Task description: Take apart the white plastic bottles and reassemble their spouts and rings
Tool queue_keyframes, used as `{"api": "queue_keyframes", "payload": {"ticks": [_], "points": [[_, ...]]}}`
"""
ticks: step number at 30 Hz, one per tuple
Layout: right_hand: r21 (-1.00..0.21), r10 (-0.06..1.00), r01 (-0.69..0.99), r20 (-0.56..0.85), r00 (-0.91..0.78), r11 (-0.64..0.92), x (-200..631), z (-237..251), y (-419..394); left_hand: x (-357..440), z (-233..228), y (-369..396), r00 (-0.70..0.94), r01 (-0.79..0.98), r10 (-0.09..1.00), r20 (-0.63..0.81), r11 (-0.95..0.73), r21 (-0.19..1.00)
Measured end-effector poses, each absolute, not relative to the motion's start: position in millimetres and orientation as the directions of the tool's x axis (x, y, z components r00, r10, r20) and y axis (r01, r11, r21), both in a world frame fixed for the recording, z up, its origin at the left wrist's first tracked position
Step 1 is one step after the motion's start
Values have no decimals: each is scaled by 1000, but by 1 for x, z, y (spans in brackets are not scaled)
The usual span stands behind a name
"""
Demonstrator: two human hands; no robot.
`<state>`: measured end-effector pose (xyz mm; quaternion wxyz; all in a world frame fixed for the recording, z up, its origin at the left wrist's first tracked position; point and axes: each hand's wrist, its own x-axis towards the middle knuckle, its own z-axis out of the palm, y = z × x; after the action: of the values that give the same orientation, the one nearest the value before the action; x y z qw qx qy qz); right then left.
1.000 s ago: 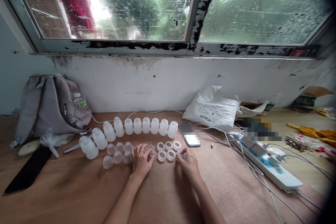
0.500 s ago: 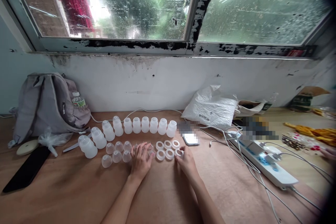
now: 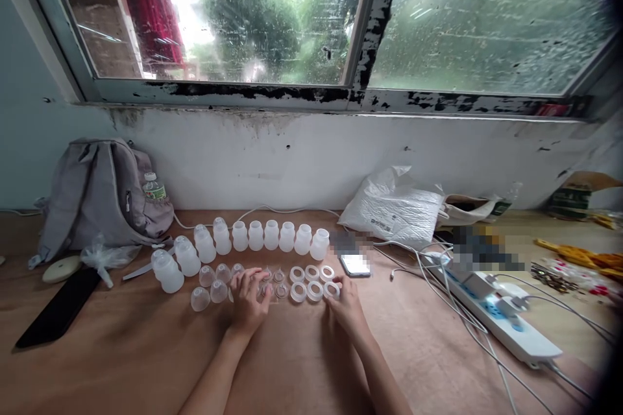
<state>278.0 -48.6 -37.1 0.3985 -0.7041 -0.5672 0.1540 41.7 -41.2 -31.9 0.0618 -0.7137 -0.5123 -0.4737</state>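
No legible writing. Left hand (image 3: 248, 301) lies spread over small clear caps (image 3: 272, 282); right hand (image 3: 346, 301) pinches a white ring (image 3: 331, 290), lying flat, both before the bottle row (image 3: 263, 235).

I sit at a brown wooden table (image 3: 121, 363) against a stained white wall (image 3: 311, 155); daylight comes through the rain-spotted window (image 3: 272, 13) above.
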Motion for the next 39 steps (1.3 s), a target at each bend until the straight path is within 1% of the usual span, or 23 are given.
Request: {"api": "queue_keyframes", "payload": {"ticks": [3, 5, 7, 10, 12, 16, 18, 20, 23, 25, 28, 30, 32, 35, 37, 39], "points": [[-694, 887, 719, 310, 341, -34, 274, -28, -50, 48, -29, -45, 73, 840, 695, 715, -430, 332], [-660, 860, 751, 397, 321, 25, 266, -22, -53, 50, -27, -46, 50, 846, 690, 722, -413, 337], [-622, 861, 776, 449, 238, 109, 252, -18, -57, 49, -27, -48, 23, 832, 683, 730, -418, 365], [-530, 899, 822, 434, 55, 206, 225, -17, -65, 45, -29, -53, 23, 784, 680, 733, -467, 409], [-438, 902, 867, 431, -30, 238, 208, -19, -67, 39, -31, -60, 76, 736, 691, 719, -526, 427], [-254, 899, 941, 426, -99, 224, 190, -20, -64, 20, -33, -76, 214, 630, 714, 667, -622, 464], [-191, 911, 960, 397, -113, 203, 187, -20, -59, 10, -35, -81, 214, 607, 728, 651, -621, 496], [-152, 924, 971, 364, -118, 184, 184, -20, -54, 1, -36, -83, 171, 601, 755, 633, -589, 540], [-131, 937, 979, 333, -105, 156, 179, -22, -50, -9, -38, -80, 71, 594, 783, 618, -531, 605], [-130, 940, 982, 329, -87, 137, 177, -23, -50, -11, -39, -76, 30, 593, 787, 617, -511, 623], [-148, 940, 982, 337, -57, 113, 175, -23, -51, -12, -40, -72, 35, 597, 794, 607, -503, 625], [-187, 931, 975, 363, -44, 119, 172, -18, -50, -13, -40, -72, 41, 597, 795, 605, -505, 623], [-236, 911, 957, 407, -61, 170, 166, -5, -44, -13, -39, -72, 45, 598, 792, 609, -510, 619], [-275, 865, 910, 479, -150, 311, 146, 25, -25, -16, -36, -72, 57, 599, 786, 615, -520, 609], [-265, 831, 876, 507, -228, 403, 126, 47, -5, -18, -35, -72, 48, 597, 778, 626, -525, 607], [-218, 786, 828, 504, -357, 516, 104, 64, 19, -22, -33, -72, 25, 598, 768, 640, -524, 606]]}}
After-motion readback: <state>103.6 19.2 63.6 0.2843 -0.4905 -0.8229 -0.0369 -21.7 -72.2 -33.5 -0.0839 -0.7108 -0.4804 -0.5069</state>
